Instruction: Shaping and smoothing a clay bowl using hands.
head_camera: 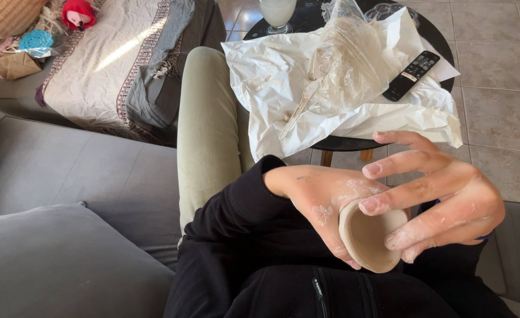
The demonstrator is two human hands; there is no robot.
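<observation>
The right hand's [448, 194] fingers [383, 204] are spread, and one tip presses the rim of the clay cup [369, 234]. The left hand [324, 203] wraps around the cup from behind, over the lap. To shape it well, I think soft, even presses work best, with the left hand keeping the cup steady. Farther off, the round table [354, 143] holds white paper [271, 76], a remote [411, 75] and a glass [277, 13].

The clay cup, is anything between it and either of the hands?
Nothing visible. The left hand cradles the small clay cup directly, and the right hand has fingertips resting on its rim. The wooden tool lies apart on the white paper.
</observation>
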